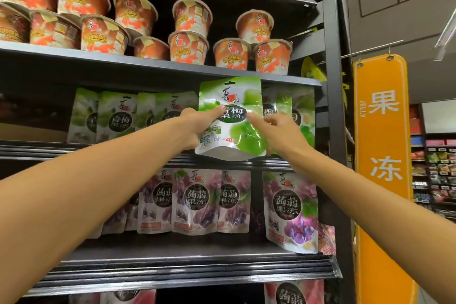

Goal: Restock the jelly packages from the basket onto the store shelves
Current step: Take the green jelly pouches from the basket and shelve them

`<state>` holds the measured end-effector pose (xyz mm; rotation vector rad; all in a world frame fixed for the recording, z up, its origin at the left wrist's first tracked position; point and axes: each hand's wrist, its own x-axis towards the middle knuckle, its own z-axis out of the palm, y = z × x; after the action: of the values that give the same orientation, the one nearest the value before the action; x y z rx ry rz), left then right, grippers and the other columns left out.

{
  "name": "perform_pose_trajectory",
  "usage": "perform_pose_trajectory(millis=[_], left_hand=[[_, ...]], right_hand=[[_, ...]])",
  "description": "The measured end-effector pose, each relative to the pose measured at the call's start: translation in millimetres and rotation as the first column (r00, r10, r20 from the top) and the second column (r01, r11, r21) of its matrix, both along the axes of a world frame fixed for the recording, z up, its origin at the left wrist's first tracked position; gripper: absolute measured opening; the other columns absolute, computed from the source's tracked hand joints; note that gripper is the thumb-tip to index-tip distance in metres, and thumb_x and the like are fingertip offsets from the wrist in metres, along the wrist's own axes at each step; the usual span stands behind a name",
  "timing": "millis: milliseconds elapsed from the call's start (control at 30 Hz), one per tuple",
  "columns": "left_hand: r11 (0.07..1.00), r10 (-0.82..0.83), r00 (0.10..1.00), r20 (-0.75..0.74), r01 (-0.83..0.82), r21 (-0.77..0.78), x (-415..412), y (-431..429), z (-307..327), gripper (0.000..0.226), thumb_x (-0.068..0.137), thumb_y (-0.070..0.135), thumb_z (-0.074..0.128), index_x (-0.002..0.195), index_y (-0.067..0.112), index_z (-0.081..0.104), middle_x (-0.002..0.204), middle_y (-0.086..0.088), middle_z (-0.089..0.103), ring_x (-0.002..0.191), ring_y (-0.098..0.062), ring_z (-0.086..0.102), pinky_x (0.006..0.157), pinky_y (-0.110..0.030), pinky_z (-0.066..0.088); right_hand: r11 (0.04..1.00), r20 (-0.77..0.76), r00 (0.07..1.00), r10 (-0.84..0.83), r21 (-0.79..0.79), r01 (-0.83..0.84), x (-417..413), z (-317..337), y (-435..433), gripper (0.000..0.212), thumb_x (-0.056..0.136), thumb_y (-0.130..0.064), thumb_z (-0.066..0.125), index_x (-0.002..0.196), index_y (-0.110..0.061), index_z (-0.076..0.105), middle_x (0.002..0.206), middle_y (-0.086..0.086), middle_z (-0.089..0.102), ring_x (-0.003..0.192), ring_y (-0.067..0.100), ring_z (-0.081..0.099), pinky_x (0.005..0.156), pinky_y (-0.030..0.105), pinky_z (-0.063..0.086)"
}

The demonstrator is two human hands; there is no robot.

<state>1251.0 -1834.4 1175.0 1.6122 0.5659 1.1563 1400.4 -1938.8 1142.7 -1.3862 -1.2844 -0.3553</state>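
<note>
Green jelly pouch [230, 118] upright at shelf [123, 153] front | left hand [197, 126] fingers grip its left edge | right hand [281, 133] fingers loose, forefinger touching its face

Green-white pouch [230, 118] – purple pouches [195, 201] – orange sign [382, 155]

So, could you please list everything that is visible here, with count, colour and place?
held jelly pouch: one, green, in front of the middle shelf
shelved green pouches: several, green, middle shelf, both sides of the held one
purple pouches: at least five, purple, shelf below
jelly cups: many, orange, two upper shelves
hanging sign: one, orange, right of the rack
shelves: several, black
left hand: grips the held jelly pouch's left edge
right hand: forefinger touches its front
</note>
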Motion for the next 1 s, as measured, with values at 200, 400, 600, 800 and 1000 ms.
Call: perform_pose_trajectory(millis=[200, 400, 600, 800, 1000], left_hand=[[0.997, 0.007, 0.996, -0.084, -0.001, 0.072, 7.8, -5.5, 1.2, 0.067, 0.086, 0.041, 0.071, 0.135, 0.003, 0.045, 0.105, -0.001, 0.056, 0.066, -0.011, 0.059, 0.050, -0.020, 0.050], [0.901, 0.259, 0.964, 0.057, -0.262, 0.346, 12.0, 0.3, -4.2, 0.062, 0.089, 0.038, 0.068, 0.137, 0.005, 0.046, 0.134, -0.009, 0.054, 0.108, -0.020, 0.054, 0.080, -0.030, 0.046], [0.800, 0.265, 0.960, -0.089, -0.168, 0.576, 17.5, -9.9, -36.9, 0.043, 0.092, 0.028, 0.063, 0.133, 0.019, 0.055, 0.140, -0.006, 0.051, 0.119, -0.020, 0.052, 0.100, -0.035, 0.045], [0.743, 0.317, 0.943, -0.105, -0.177, 0.646, 19.9, -12.8, -49.3, 0.041, 0.092, 0.021, 0.057, 0.133, 0.023, 0.054, 0.138, -0.008, 0.053, 0.110, -0.022, 0.058, 0.090, -0.035, 0.051], [0.656, 0.411, 0.903, -0.126, -0.197, 0.729, 22.8, -9.4, -57.8, 0.037, 0.093, 0.025, 0.055, 0.130, 0.025, 0.058, 0.130, -0.013, 0.056, 0.111, -0.030, 0.058, 0.098, -0.044, 0.047]], right_hand=[[0.983, -0.315, 0.931, 0.185, 0.064, -0.173, 1.6, 8.6, 10.3, 0.042, 0.084, -0.031, 0.078, 0.100, 0.005, 0.066, 0.097, 0.010, 0.060, 0.075, 0.019, 0.063, 0.065, 0.029, 0.050], [0.971, -0.284, 0.959, -0.027, 0.222, 0.093, -0.7, 22.3, 24.5, 0.047, 0.083, -0.039, 0.077, 0.117, -0.010, 0.064, 0.104, -0.004, 0.059, 0.095, 0.019, 0.056, 0.079, 0.035, 0.047], [0.956, -0.222, 0.952, -0.212, 0.153, 0.248, -4.3, 12.0, 40.7, 0.043, 0.086, -0.040, 0.072, 0.124, -0.030, 0.053, 0.109, -0.008, 0.057, 0.096, 0.020, 0.054, 0.080, 0.033, 0.037], [0.998, -0.135, 0.990, -0.033, 0.042, 0.039, 1.6, 12.3, 22.1, 0.048, 0.088, -0.022, 0.074, 0.131, -0.017, 0.053, 0.113, 0.001, 0.063, 0.099, 0.023, 0.065, 0.092, 0.047, 0.054], [0.943, 0.082, 0.943, -0.323, -0.052, 0.328, 6.4, -3.4, 0.5, 0.041, 0.083, -0.028, 0.078, 0.118, -0.009, 0.064, 0.107, 0.008, 0.071, 0.098, 0.022, 0.066, 0.088, 0.035, 0.051]])
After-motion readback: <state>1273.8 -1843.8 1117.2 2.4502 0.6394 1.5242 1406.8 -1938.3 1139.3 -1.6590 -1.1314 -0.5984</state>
